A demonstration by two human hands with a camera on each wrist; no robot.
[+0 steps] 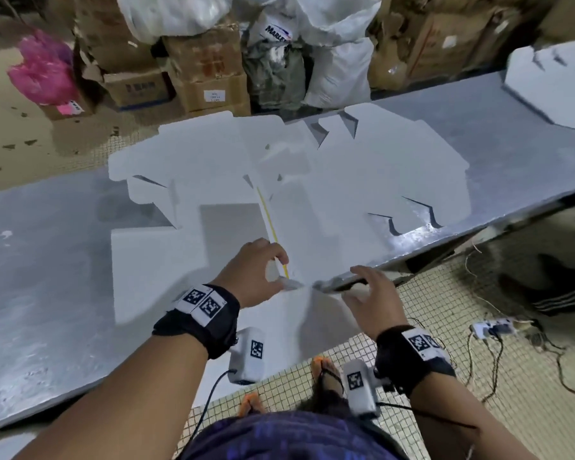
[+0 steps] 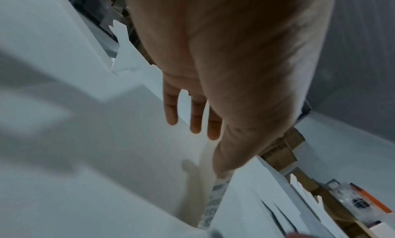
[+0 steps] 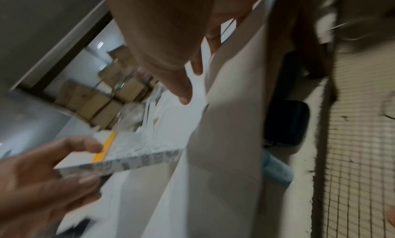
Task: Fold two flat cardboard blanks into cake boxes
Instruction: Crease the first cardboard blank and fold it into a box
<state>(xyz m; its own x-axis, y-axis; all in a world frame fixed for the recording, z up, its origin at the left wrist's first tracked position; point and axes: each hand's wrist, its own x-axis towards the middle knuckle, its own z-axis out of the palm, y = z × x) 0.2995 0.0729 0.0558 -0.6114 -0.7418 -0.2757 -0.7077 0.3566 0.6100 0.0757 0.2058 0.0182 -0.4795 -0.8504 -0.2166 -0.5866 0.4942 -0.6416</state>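
Observation:
Large white die-cut cardboard blanks [image 1: 339,194] lie overlapping on the metal table [image 1: 40,260]; one blank [image 1: 153,267] reaches the near edge. A thin yellow strip [image 1: 268,215] runs along a fold towards me. My left hand [image 1: 274,273] pinches a narrow grey-patterned flap [image 3: 138,151] beside that strip, thumb on top [image 2: 222,172]. My right hand [image 1: 359,288] is at the table's near edge, with thumb and fingers closed round the blank's raised panel [image 3: 230,123]. That panel's brown underside faces the right wrist view, which is blurred.
A stack of more white blanks [image 1: 551,84] lies at the table's far right. Behind the table stand brown cartons [image 1: 206,71], white sacks and a pink bag [image 1: 44,71]. On the tiled floor to the right lie a power strip [image 1: 492,327] and cables.

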